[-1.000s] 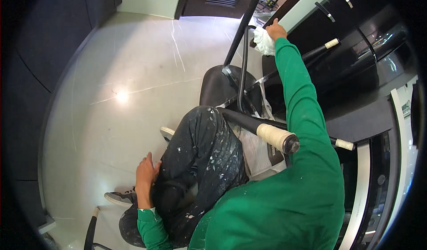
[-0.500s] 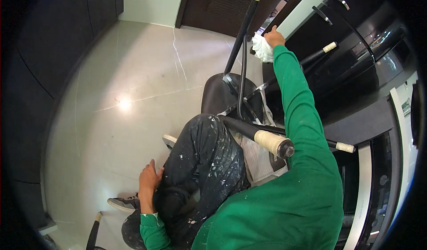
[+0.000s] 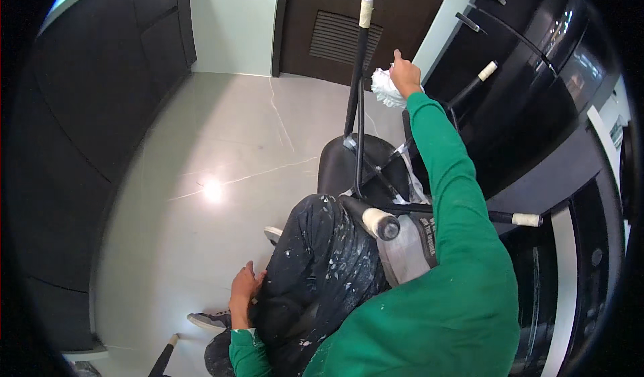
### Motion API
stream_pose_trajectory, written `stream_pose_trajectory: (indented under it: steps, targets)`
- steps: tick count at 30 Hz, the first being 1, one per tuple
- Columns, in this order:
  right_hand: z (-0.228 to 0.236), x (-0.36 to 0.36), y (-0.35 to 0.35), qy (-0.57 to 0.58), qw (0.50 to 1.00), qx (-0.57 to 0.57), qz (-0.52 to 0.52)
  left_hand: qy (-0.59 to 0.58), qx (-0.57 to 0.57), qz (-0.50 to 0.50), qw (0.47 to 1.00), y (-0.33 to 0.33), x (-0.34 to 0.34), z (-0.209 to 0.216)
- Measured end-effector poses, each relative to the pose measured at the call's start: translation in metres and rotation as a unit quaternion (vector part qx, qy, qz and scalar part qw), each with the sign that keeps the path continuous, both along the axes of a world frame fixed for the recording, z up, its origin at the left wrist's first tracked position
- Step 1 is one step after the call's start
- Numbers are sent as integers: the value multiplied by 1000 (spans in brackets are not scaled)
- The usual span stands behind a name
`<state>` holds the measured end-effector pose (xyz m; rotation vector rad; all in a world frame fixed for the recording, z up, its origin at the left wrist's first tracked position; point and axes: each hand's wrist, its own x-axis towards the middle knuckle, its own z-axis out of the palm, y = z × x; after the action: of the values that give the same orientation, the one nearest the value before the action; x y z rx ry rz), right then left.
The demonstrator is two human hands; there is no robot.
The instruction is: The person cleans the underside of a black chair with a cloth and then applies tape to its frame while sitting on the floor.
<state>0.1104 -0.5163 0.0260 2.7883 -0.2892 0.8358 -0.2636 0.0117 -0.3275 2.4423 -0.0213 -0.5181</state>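
A crumpled white cloth [image 3: 384,88] is gripped by the right hand [image 3: 406,76], its index finger stretched out beyond the bundle; no clear long axis can be made out in the cloth. The left hand [image 3: 245,288], well apart from the right, is laid beside the paint-flecked trousers [image 3: 335,256] with fingers loosely spread; its palm is hidden.

Between the two hands, an upturned black seat [image 3: 334,168] is set with its legs raised. Its far leg [image 3: 356,82], just left of the right hand, is pointed away from the body, tape-wrapped at the tip. The near leg [image 3: 365,212] is strongly foreshortened, its capped end turned toward the viewer. Another leg [image 3: 496,217] is pointed rightward, its middle covered by the green right sleeve [image 3: 439,149]. Part of the cloth is concealed by the fingers, and whether the far leg is touched by it cannot be told.

A printed sheet [image 3: 406,256] is partly covered below the right forearm. Nearer than the left hand, a separate taped leg [image 3: 163,360] is cut off by the lower edge. Beyond the right hand, the floor is bounded by a louvred dark door [image 3: 402,15]; to its right, a glossy black cabinet [image 3: 523,95] is seen.
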Motion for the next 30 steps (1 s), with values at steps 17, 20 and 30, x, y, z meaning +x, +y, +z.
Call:
stream_pose_trajectory:
  steps: [17,20,30]
  targets:
    - [-110,-412,0,517,752,340,225,31,-30,13,999,-7,0,-1]
    - [-243,-441,-61,573,763,286,89,-4,-93,36,995,-12,2,6]
    - [-367,-480,-118,533,787,308,39,-170,-351,65,919,-96,24,160]
